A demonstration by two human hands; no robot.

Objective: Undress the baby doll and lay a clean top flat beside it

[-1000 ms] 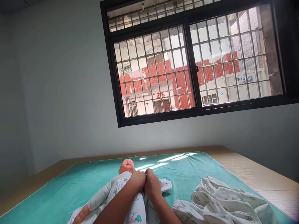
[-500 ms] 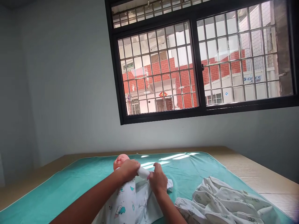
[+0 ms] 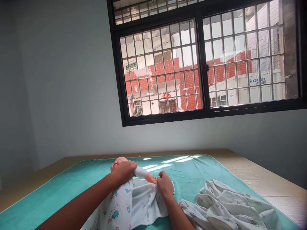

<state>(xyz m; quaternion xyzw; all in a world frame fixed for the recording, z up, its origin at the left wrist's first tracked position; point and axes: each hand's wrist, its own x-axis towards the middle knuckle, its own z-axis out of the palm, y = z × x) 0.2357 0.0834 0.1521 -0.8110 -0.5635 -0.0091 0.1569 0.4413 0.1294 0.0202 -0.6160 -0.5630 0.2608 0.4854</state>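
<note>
A baby doll (image 3: 116, 162) lies on its back, dressed in a white printed garment (image 3: 123, 195). My left hand (image 3: 126, 170) is closed around the doll's upper arm near the shoulder and hides part of its head. From it the doll's arm (image 3: 140, 172) points right in a white sleeve, with the small pink doll's hand (image 3: 150, 178) bare at the end. My right hand (image 3: 165, 185) pinches at that hand's fingertips; its fingers partly hide the contact. Below the arm the plain white side of the garment (image 3: 144, 204) lies spread out, passing behind my right wrist.
A crumpled white printed garment (image 3: 227, 204) lies to the right. A green cloth (image 3: 79, 182) covers most of the wooden table (image 3: 268, 188), with sunlight streaks at its far side. Behind stand a grey wall (image 3: 72, 95) and a barred window (image 3: 163, 70).
Both hands and the doll appear slightly farther left. The gap between my hands has widened, and the doll's small hand, mostly hidden before, now shows beyond the sleeve.
</note>
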